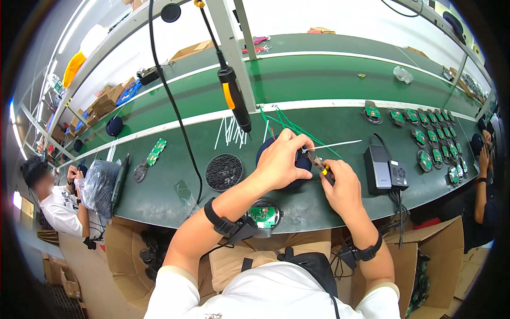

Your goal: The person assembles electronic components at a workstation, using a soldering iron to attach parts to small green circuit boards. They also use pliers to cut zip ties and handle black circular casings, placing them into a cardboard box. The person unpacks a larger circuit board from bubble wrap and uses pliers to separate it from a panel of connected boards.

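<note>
My left hand point(280, 160) grips a round dark blue housing point(302, 162) on the green bench and pinches thin wires at its top. My right hand point(344, 187) holds small cutters with yellow-and-black handles point(320, 166), their tip at the wires beside my left fingers. Green wires point(289, 126) and a white cable tie point(337, 143) trail away from the housing. A round unit with a green circuit board point(264, 215) lies by my left wrist at the bench's near edge.
A hanging electric screwdriver point(235, 101) dangles just above left. A round tray of black parts point(223, 171), white cable ties point(231, 132), a black box point(378, 169), rows of round boards point(431, 139) at right. Other people work at both bench ends. Cardboard boxes below.
</note>
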The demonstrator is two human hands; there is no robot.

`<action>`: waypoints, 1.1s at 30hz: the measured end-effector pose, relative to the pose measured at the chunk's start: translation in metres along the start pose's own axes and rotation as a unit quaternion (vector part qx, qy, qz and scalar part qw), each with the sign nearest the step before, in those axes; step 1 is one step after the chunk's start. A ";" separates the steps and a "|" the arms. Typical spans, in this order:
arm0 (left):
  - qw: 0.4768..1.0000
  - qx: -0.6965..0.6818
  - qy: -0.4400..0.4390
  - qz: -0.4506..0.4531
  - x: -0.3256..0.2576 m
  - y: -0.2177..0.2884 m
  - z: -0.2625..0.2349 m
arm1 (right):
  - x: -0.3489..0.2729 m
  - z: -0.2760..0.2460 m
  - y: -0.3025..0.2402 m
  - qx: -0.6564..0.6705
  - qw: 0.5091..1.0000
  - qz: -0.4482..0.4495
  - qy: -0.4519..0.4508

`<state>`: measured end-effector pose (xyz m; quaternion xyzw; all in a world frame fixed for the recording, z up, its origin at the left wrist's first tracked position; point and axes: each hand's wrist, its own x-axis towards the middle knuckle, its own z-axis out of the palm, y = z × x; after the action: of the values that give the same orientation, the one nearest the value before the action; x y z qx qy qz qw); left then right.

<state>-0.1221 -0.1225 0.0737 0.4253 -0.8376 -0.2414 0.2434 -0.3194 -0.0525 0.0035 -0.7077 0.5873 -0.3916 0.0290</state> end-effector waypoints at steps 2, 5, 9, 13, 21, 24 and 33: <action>1.000 0.002 0.004 0.006 -0.001 -0.001 0.001 | 0.003 0.003 0.000 0.011 1.000 0.002 0.003; 1.000 -0.002 0.008 0.011 -0.001 -0.003 0.002 | 0.006 0.003 0.001 0.025 1.000 0.010 -0.010; 1.000 0.003 0.003 0.008 0.000 -0.003 0.002 | 0.009 0.004 0.000 0.066 0.998 0.015 -0.010; 1.000 0.001 -0.007 0.000 0.000 -0.002 0.001 | 0.011 0.006 0.001 0.093 0.996 0.000 0.002; 0.997 -0.047 0.051 0.020 0.004 -0.012 0.009 | 0.015 0.010 0.001 0.021 0.999 -0.029 0.007; 0.988 -0.104 0.111 0.030 0.010 -0.011 0.014 | 0.011 0.007 0.000 -0.027 1.000 -0.015 -0.005; 0.967 -0.044 0.241 0.067 -0.055 -0.017 -0.018 | -0.007 -0.014 0.007 -0.256 0.961 0.081 -0.073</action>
<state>-0.0730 -0.0893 0.0659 0.4025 -0.7694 -0.1515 0.4724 -0.3329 -0.0426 0.0057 -0.6682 0.7195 -0.1721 -0.0784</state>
